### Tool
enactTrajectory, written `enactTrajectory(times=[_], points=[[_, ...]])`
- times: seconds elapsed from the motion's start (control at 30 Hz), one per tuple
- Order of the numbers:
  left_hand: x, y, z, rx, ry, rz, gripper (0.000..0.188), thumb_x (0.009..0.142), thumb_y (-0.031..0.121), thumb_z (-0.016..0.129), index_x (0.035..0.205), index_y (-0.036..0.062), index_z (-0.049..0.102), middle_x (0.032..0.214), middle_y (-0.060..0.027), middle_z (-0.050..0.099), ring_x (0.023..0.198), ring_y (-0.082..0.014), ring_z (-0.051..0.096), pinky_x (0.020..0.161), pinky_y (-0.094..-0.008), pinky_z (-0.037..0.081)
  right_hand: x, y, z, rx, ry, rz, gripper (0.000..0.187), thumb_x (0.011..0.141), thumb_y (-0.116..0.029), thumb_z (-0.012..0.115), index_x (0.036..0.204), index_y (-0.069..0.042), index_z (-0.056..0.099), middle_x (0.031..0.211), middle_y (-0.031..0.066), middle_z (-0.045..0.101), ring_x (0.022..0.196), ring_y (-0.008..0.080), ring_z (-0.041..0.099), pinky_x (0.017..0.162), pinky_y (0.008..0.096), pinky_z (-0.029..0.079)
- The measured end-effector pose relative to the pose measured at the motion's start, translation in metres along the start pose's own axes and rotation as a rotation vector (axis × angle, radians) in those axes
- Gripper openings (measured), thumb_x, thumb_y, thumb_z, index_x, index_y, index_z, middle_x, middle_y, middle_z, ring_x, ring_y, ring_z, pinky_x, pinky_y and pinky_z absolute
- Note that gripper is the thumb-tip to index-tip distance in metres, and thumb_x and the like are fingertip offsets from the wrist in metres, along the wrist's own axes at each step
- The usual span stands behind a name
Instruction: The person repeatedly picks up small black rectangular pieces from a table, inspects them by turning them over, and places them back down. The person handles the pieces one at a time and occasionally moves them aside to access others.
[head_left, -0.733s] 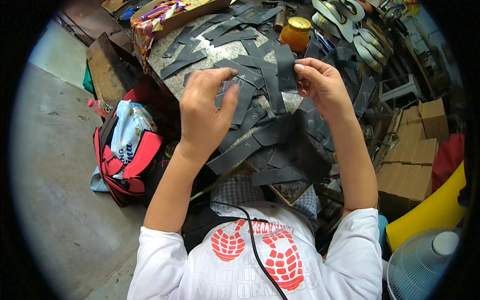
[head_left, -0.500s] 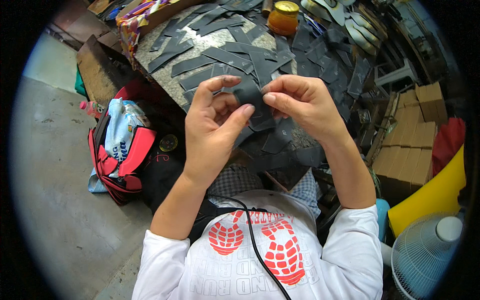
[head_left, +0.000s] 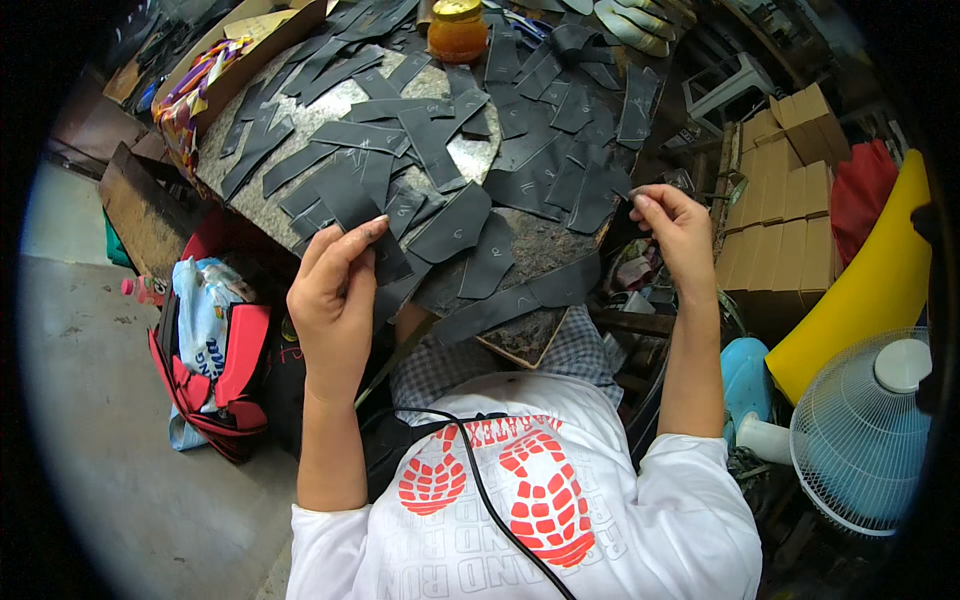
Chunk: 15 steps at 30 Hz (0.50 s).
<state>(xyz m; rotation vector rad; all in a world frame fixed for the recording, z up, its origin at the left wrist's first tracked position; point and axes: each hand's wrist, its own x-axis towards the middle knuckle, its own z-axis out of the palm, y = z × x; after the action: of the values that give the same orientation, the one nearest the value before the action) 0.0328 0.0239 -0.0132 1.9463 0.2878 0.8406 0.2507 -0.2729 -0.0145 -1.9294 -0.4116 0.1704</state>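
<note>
My left hand (head_left: pixel 335 275) is at the near left edge of the table, fingers closed on a flat black piece of leather-like sheet (head_left: pixel 352 198). Part of that piece is hidden behind the fingers. Off the table's right side, my right hand (head_left: pixel 675 228) is raised with thumb and forefinger pinched together. Whatever may be between those fingertips is too small to make out. Between the hands lie more cut black pieces, among them a rounded one (head_left: pixel 455 228) and a long strip (head_left: pixel 515 305) along the near edge, several with pale chalk-like marks.
An orange jar (head_left: pixel 457 35) stands at the back of the stone-topped table (head_left: pixel 235 185). A cardboard box (head_left: pixel 255 55) is at the far left. To the right are stacked brown boxes (head_left: pixel 780 215), a yellow sheet (head_left: pixel 850 290) and a fan (head_left: pixel 860 430). A red-and-black bag (head_left: pixel 245 350) sits at left.
My hands have parted from around the black piece. The left went left with it, and the right moved off to the right. The view has shifted, showing more of the table.
</note>
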Motion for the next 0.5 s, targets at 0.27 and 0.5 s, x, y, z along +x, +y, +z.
enactTrajectory(times=[0.27, 0.5], points=[[0.004, 0.001, 0.007, 0.144, 0.066, 0.132, 0.033, 0.085, -0.013, 0.061, 0.113, 0.0002, 0.071, 0.092, -0.0072, 0.06, 0.073, -0.0112, 0.054, 0.064, -0.0215, 0.043, 0.004, 0.02, 0.004, -0.201, 0.105, -0.042, 0.019, 0.088, -0.014, 0.071, 0.102, -0.001, 0.071, 0.083, 0.0043, 0.069, 0.073, 0.0112, 0.063, 0.068, 0.0277, 0.049], [-0.001, 0.004, 0.003, 0.14, 0.05, 0.07, 0.032, 0.086, -0.014, 0.058, 0.112, -0.0019, 0.071, 0.09, -0.0083, 0.06, 0.074, -0.0136, 0.055, 0.066, -0.0229, 0.045, 0.028, 0.015, 0.005, -0.428, 0.199, -0.141, 0.023, 0.085, -0.019, 0.071, 0.101, -0.003, 0.072, 0.089, 0.0079, 0.066, 0.079, 0.0214, 0.064, 0.074, 0.0324, 0.05]])
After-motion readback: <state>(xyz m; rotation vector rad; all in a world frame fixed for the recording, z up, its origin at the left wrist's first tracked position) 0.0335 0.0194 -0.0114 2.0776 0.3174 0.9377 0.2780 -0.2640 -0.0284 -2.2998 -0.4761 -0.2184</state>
